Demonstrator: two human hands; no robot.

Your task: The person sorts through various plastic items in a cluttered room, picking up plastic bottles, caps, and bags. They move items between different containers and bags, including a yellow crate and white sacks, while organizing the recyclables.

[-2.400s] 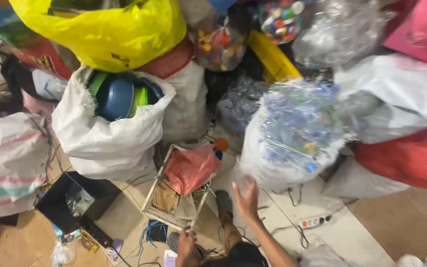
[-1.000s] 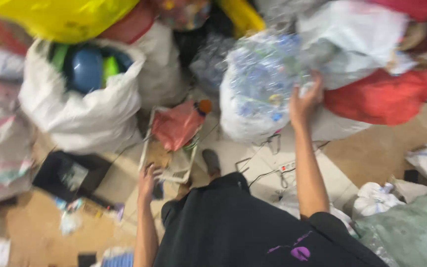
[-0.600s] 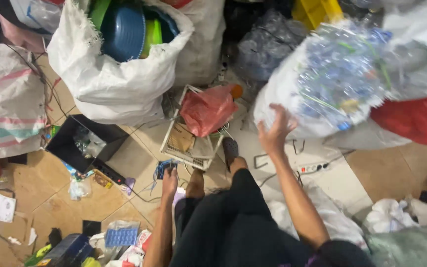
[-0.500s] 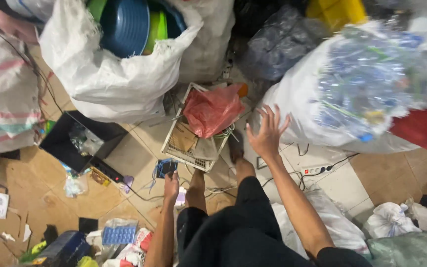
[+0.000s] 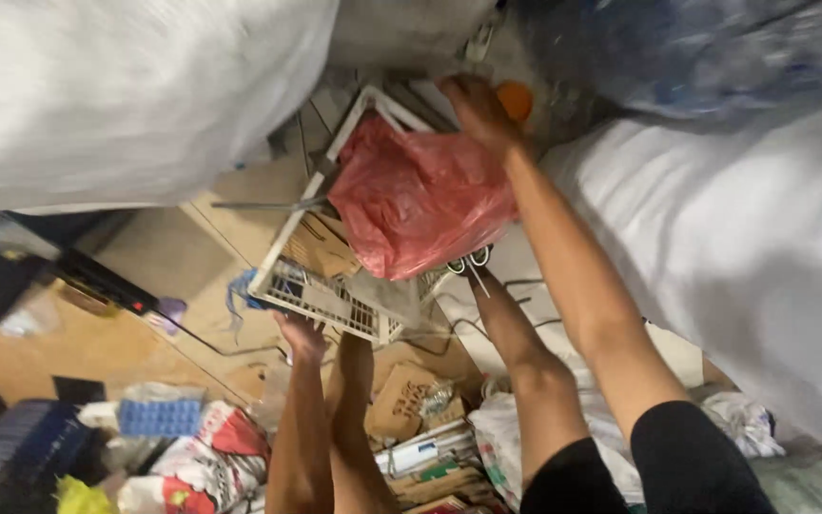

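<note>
A white wire basket [image 5: 321,290] lies tilted on the floor between big sacks. It holds a crumpled red plastic bag [image 5: 416,200] and some cardboard [image 5: 321,247]. My left hand [image 5: 299,333] grips the basket's near edge from below. My right hand [image 5: 476,107] reaches over the red bag and closes on the basket's far corner, beside an orange round thing [image 5: 516,100]. My bare legs stand just behind the basket.
Large white sacks press in at the upper left [image 5: 126,95] and at the right [image 5: 744,247]. A clear bag of plastic bottles [image 5: 696,48] sits at the top right. Cardboard, packets, a blue tray [image 5: 159,416] and a black cable [image 5: 107,281] litter the floor.
I have bent down close to the basket. My right hand left the sack of bottles and went to the basket's far end; my left hand moved up to its near edge.
</note>
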